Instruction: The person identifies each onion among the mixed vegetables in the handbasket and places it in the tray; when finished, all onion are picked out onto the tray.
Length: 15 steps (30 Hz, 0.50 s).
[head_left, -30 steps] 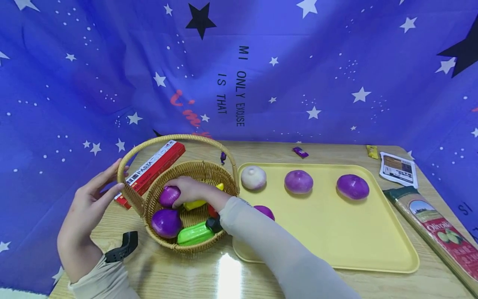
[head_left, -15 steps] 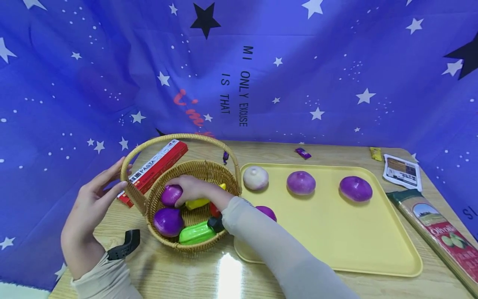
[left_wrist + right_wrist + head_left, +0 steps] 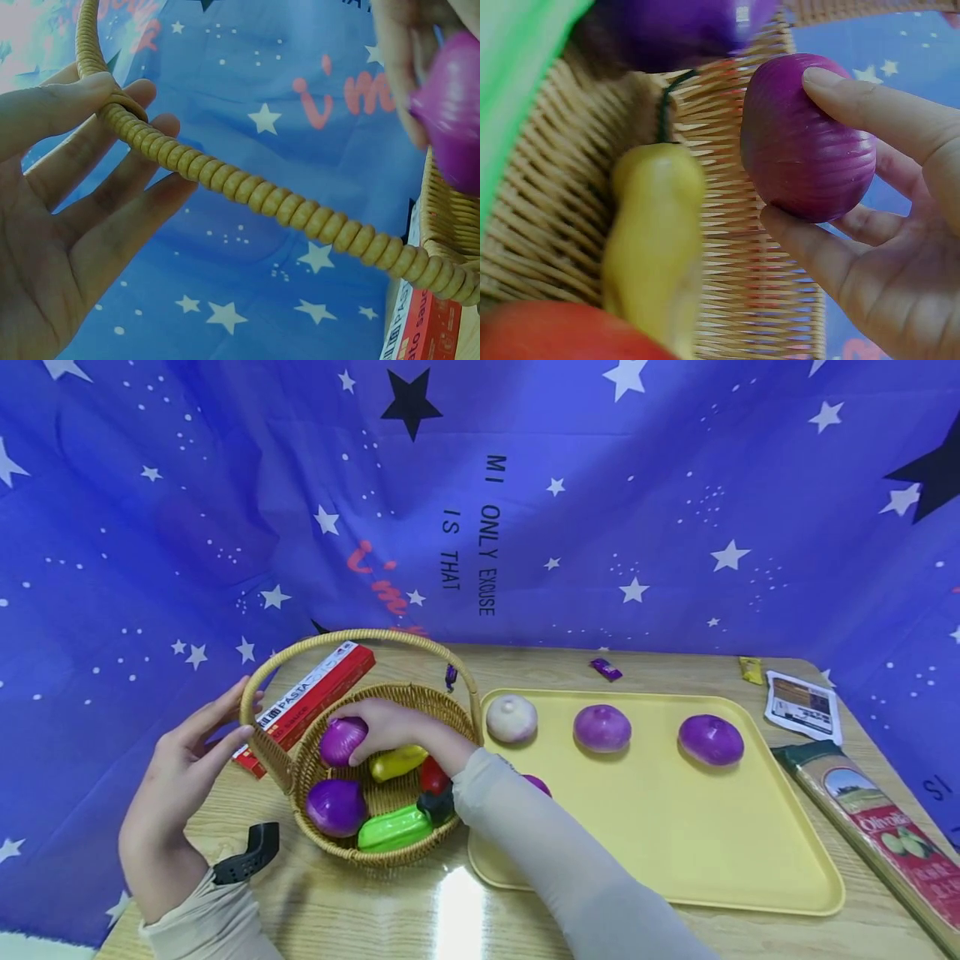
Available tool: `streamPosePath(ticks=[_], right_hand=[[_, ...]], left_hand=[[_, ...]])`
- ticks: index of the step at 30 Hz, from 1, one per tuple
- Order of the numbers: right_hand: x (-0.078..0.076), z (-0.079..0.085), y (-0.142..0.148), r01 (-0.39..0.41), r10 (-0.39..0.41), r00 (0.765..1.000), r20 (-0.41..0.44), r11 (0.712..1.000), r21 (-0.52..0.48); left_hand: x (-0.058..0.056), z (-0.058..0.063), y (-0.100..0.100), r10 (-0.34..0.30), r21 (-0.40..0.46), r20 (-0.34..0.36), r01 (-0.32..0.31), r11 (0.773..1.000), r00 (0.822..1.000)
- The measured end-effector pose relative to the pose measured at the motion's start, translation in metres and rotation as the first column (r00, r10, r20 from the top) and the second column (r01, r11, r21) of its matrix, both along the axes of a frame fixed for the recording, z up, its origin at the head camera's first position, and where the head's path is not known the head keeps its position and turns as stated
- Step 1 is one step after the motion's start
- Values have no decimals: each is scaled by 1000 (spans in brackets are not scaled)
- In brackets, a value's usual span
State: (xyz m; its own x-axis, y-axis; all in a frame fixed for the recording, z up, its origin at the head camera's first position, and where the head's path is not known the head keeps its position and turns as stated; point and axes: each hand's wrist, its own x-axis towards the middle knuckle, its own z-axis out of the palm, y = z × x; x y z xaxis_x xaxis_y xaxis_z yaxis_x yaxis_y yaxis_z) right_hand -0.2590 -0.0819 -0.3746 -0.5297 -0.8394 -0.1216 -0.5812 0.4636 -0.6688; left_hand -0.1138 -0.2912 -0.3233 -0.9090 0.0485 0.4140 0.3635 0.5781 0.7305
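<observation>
My right hand (image 3: 386, 728) grips a ridged purple onion (image 3: 810, 142) between thumb and fingers, over the far left side of the wicker basket (image 3: 375, 858). My left hand (image 3: 167, 802) pinches the left side of the basket's arched handle (image 3: 247, 189), thumb in front and fingers behind. Inside the basket lie a second, smooth purple onion (image 3: 335, 807), a green ribbed vegetable (image 3: 393, 829), a yellow pepper (image 3: 656, 225) and a red rounded thing (image 3: 562, 334), partly hidden by my right arm in the head view. A dark item (image 3: 437, 806) sits beside the green one.
Right of the basket, a yellow tray (image 3: 675, 843) bears a white onion (image 3: 512, 718) and several purple ones. A red pasta box (image 3: 315, 697) lies behind the basket. A pasta bag (image 3: 873, 827) and a white packet (image 3: 802, 706) lie at far right. Small wrapped candies lie at the back.
My right hand has risen slightly with the onion, and more of the yellow pepper and red thing shows below it. My left hand stays on the handle.
</observation>
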Motion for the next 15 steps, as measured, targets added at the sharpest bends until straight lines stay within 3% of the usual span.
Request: streamPosePath(ticks=[8, 15], right_hand=[[1, 24, 13, 19, -20, 999, -41, 999, -43], [15, 44, 28, -2, -4, 994, -109, 998, -59]], left_hand=[[1, 0, 2, 7, -8, -7, -7, 1000, 1000], [2, 1, 3, 20, -20, -3, -20, 1000, 1000]])
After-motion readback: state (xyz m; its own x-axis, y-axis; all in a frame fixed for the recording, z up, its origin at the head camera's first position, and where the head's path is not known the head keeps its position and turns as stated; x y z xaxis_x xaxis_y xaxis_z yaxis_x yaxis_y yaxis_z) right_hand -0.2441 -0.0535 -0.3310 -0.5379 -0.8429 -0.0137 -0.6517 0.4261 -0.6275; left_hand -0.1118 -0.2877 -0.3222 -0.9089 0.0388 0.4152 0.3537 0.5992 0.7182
